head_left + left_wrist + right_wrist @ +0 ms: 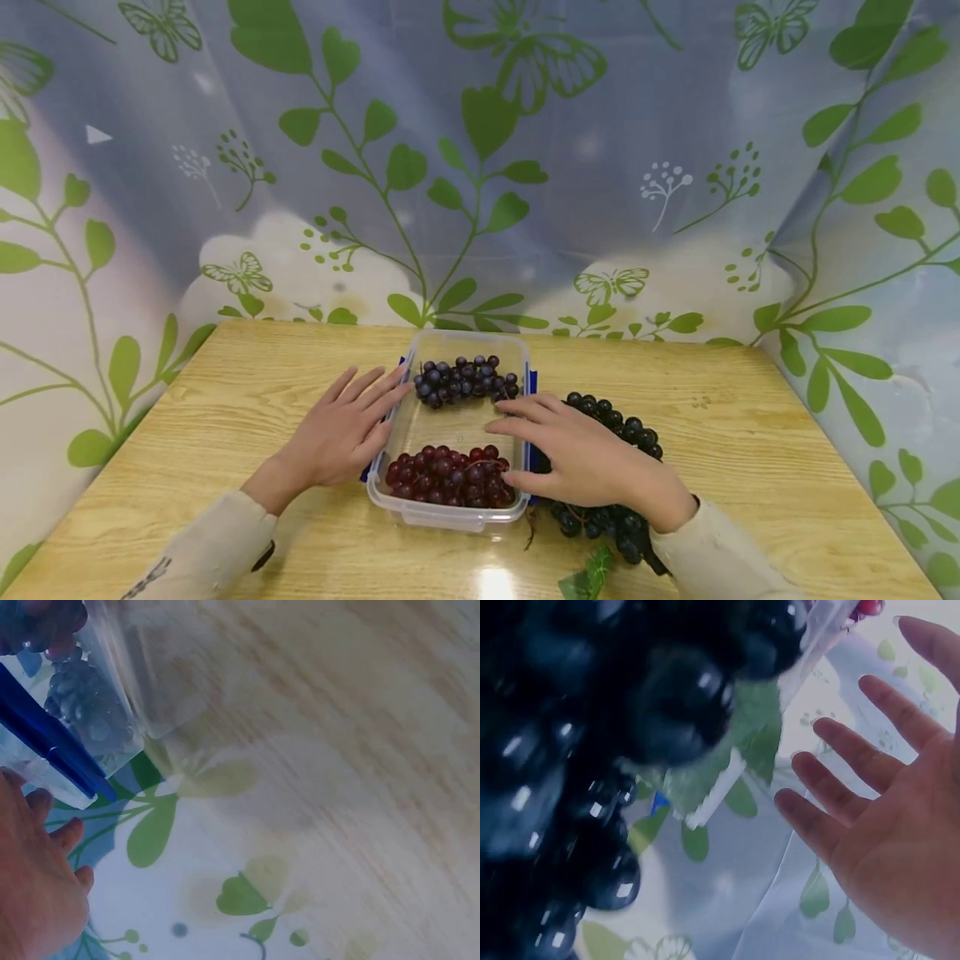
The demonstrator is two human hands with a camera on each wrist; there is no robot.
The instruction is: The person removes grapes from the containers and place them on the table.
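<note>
A clear plastic box (450, 427) with blue side clips stands on the wooden table. In its far end lies a bunch of dark purple grapes (461, 382), and in its near end a bunch of red grapes (446, 479). My left hand (337, 429), fingers spread, is at the box's left side; its fingertips reach the rim. Over the right rim extends my right hand (577, 450), fingers loosely stretched and holding nothing. Whether it touches the box is unclear. Partly hidden under that hand and forearm is a large bunch of black grapes (633, 433), close up in the right wrist view.
A green leaf (581, 583) lies by the black grapes at the table's near side. Behind the wooden table (750, 467) hangs a curtain (585, 208) printed with leaves and butterflies. One blue clip (52, 742) shows beside the left fingers.
</note>
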